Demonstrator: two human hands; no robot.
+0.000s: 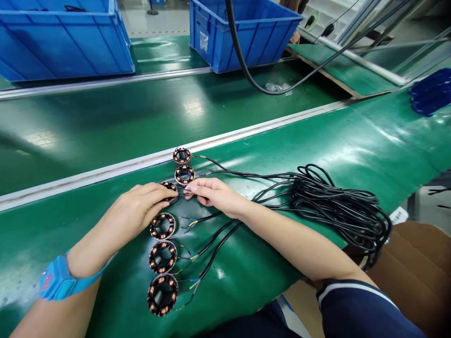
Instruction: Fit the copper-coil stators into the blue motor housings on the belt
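Observation:
Several ring-shaped motor stators with copper windings stand in a column on the green bench. My left hand is closed around the third stator from the far end, covering part of it. Just to its right, my right hand pinches the thin wires that run from this stator. Beyond them stand two stators, the nearer one close to my right fingertips. On the near side are more, among them one stator just below my left hand. Coloured leads join the stators to black cables.
A bundle of coiled black cables lies to the right. Two blue crates stand across the bench, behind a white rail. A thick black cable hangs at the top. A cardboard box sits at lower right.

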